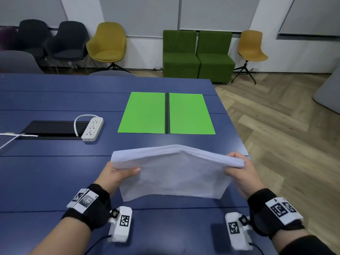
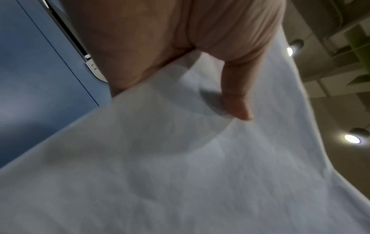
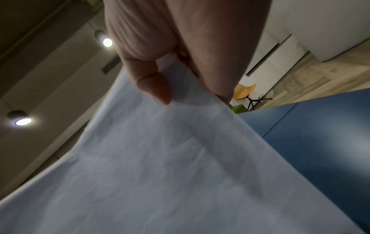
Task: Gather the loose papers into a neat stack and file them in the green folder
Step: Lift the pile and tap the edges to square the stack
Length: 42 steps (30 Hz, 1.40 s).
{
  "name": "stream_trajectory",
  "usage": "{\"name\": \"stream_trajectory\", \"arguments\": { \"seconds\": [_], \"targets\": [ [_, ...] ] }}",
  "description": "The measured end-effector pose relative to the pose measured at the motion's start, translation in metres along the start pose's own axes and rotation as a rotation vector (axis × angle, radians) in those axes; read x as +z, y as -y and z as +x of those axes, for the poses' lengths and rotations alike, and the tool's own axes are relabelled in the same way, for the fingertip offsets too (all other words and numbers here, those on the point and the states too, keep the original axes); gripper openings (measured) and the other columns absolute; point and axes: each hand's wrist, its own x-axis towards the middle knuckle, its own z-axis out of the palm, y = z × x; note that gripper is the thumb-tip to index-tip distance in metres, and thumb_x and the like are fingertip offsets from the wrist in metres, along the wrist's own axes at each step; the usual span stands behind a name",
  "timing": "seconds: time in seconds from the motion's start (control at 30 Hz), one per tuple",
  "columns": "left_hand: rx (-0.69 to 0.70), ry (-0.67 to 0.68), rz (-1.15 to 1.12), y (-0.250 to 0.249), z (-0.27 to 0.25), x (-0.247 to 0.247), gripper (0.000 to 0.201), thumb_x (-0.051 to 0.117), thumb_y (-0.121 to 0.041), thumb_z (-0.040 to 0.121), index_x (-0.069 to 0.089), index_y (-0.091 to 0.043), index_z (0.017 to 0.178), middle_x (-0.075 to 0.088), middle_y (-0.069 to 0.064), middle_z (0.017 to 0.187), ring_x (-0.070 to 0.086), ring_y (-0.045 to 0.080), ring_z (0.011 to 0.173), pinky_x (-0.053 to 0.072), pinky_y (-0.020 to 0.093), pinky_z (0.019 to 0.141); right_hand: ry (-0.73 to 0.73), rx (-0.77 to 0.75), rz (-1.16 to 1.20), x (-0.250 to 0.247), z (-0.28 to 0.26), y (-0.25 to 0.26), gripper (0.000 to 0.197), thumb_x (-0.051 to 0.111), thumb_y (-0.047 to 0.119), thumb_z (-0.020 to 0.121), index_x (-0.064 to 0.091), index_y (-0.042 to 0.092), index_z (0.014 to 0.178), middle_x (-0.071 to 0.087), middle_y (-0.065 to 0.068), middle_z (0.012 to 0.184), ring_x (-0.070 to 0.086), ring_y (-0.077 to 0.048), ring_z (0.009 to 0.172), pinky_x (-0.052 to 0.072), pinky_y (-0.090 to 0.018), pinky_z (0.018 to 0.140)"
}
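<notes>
A thick stack of white papers (image 1: 174,173) stands on its lower edge on the blue table, upright and bowed upward in the middle. My left hand (image 1: 119,172) grips its left end, thumb on the near face. My right hand (image 1: 241,172) grips the right end the same way. In the left wrist view the thumb presses on the paper stack (image 2: 180,158); the right wrist view shows the thumb pinching the paper stack (image 3: 160,158). The green folder (image 1: 147,113) lies open and flat beyond the stack, with a dark spine down its middle.
A white power strip (image 1: 93,128) with its cable lies left of the folder, next to a black cable hatch (image 1: 51,128) set in the blue table (image 1: 46,173). The table's right edge runs close to my right hand. Chairs and green seats stand along the far wall.
</notes>
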Motion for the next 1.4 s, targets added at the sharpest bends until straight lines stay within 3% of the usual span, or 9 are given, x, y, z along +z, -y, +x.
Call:
{"name": "stream_trajectory", "arguments": {
  "seconds": [0.1,0.27,0.4,0.53,0.67,0.97,1.13,1.27,1.4],
  "targets": [
    [0.031,-0.016,0.018,-0.005,0.005,0.007,0.071,0.094,-0.046,0.027,0.077,-0.017,0.09,0.077,0.008,0.1,0.071,0.024,0.095,0.055,0.037,0.088,-0.017,0.001,-0.01,0.001,0.001,0.003,0.016,0.048,0.0,0.053,0.042,0.014,0.059,0.039,0.014,0.05,0.031,-0.005,0.05,0.021,-0.027,0.052],
    [0.133,0.045,0.039,-0.027,0.012,-0.002,0.066,0.094,-0.04,0.032,0.075,-0.015,0.09,0.077,-0.001,0.09,0.071,0.011,0.083,0.056,0.02,0.077,0.049,-0.068,-0.061,-0.015,0.004,0.015,0.037,0.059,-0.016,0.068,0.057,0.021,0.071,0.056,0.016,0.062,0.046,-0.003,0.056,0.037,-0.013,0.051],
    [0.096,0.03,0.065,-0.022,0.02,-0.004,0.045,0.083,-0.022,0.04,0.074,-0.016,0.083,0.077,-0.001,0.081,0.069,0.011,0.077,0.056,0.018,0.071,0.137,-0.225,-0.658,-0.016,0.014,0.03,0.032,0.069,0.002,0.072,0.054,0.028,0.082,0.062,0.016,0.078,0.056,-0.003,0.07,0.045,-0.021,0.07],
    [0.035,-0.006,0.118,-0.014,0.021,-0.001,0.049,0.085,-0.023,0.041,0.075,-0.005,0.086,0.077,0.011,0.09,0.07,0.024,0.086,0.056,0.034,0.079,0.233,-0.3,-1.363,0.022,0.018,0.058,0.024,0.062,0.034,0.077,0.049,0.027,0.096,0.064,0.008,0.097,0.061,-0.021,0.094,0.04,-0.038,0.083],
    [0.019,0.018,0.162,-0.011,0.02,-0.003,0.055,0.088,-0.024,0.044,0.075,-0.003,0.093,0.075,0.018,0.098,0.07,0.028,0.093,0.052,0.042,0.088,0.423,-0.232,-1.549,0.067,0.019,0.072,0.023,0.057,0.039,0.086,0.044,0.023,0.095,0.063,-0.005,0.111,0.059,-0.027,0.106,0.035,-0.039,0.079],
    [0.015,0.005,0.136,-0.009,0.012,-0.004,0.057,0.088,-0.022,0.041,0.075,-0.002,0.092,0.075,0.019,0.099,0.07,0.028,0.09,0.053,0.043,0.087,0.664,-0.181,-1.456,0.13,0.027,0.081,0.023,0.056,0.027,0.091,0.063,0.014,0.108,0.064,-0.015,0.11,0.061,-0.033,0.1,0.038,-0.031,0.072],
    [-0.029,-0.093,0.081,-0.008,0.005,-0.006,0.052,0.085,-0.029,0.033,0.073,-0.007,0.078,0.078,0.01,0.081,0.068,0.023,0.071,0.058,0.025,0.059,0.588,-0.2,-1.162,0.093,0.031,0.103,0.015,0.062,0.026,0.088,0.069,0.014,0.095,0.066,-0.009,0.089,0.059,-0.025,0.085,0.034,-0.026,0.065],
    [0.051,-0.116,-0.085,-0.035,0.014,0.003,0.06,0.094,-0.033,0.025,0.075,-0.009,0.078,0.077,0.007,0.081,0.07,0.021,0.072,0.059,0.025,0.064,0.505,-0.098,-0.784,0.049,0.028,0.11,0.012,0.064,0.024,0.088,0.067,0.015,0.081,0.066,0.008,0.067,0.057,-0.007,0.061,0.041,-0.019,0.06],
    [0.112,0.015,-0.41,-0.073,0.02,0.04,0.029,0.072,-0.004,0.072,0.073,-0.012,0.1,0.075,0.006,0.101,0.072,0.019,0.087,0.06,0.034,0.078,0.415,-0.012,-0.347,0.031,0.015,0.101,0.014,0.061,0.019,0.09,0.072,0.01,0.094,0.077,-0.001,0.081,0.071,-0.011,0.068,0.053,-0.021,0.065]
  ]
}}
